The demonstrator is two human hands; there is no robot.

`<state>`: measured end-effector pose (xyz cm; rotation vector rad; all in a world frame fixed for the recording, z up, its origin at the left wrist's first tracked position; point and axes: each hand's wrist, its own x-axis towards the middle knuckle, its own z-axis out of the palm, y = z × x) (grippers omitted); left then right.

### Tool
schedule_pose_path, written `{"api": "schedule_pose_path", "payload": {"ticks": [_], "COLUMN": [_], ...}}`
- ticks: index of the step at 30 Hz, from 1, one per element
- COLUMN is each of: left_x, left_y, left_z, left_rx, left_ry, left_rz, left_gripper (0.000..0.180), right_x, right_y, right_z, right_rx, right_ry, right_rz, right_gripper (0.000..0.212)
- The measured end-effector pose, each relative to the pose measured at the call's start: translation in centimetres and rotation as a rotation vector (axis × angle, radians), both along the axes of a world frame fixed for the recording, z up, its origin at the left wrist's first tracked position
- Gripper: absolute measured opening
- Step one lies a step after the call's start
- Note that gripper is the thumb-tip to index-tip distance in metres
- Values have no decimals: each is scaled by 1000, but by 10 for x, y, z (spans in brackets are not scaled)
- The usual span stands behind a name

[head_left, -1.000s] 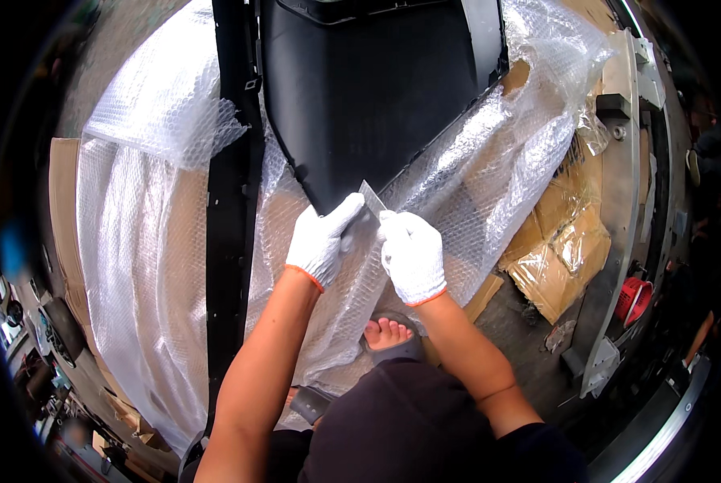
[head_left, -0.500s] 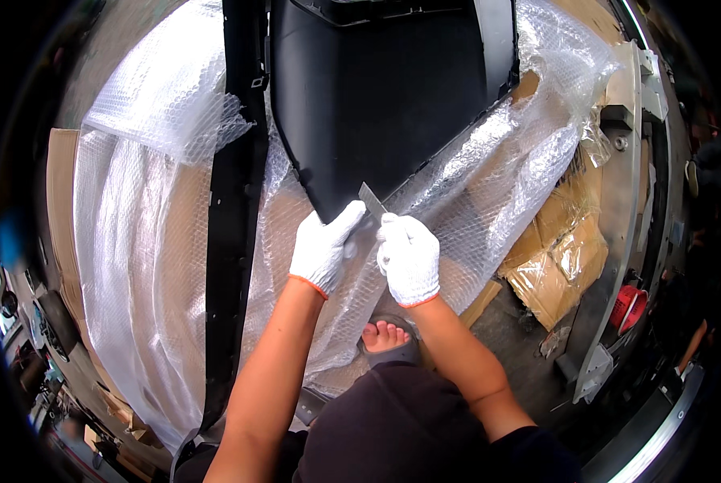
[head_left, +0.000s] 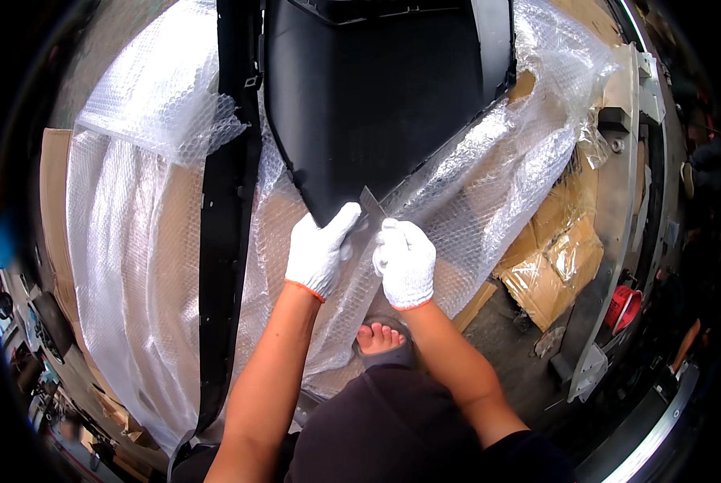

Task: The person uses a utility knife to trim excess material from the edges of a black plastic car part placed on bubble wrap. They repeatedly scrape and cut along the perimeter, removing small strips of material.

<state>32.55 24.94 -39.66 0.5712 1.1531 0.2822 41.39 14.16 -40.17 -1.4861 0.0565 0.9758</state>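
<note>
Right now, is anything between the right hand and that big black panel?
Only the thin metal strip that the right hand holds, its far end at the lower edge of the black panel; whether they touch, I can't tell. Nothing else visible intervenes: the left hand is left of the strip, at the panel's pointed end.
</note>
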Motion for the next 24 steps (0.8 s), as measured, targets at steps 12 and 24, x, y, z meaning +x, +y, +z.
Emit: {"api": "schedule_pose_path", "payload": {"ticks": [12, 24], "left_x": [2, -1], "left_y": [-3, -5], "left_z": [1, -4], "left_rx": [14, 50], "left_ry": [21, 12], "left_rz": [50, 37], "left_gripper": [21, 18], "right_x": [1, 16], "right_y": [-3, -25], "right_z": [3, 19], "right_rx": [-19, -28], "right_ry": [51, -11], "right_rz": [-94, 98], "right_gripper": [25, 18]}}
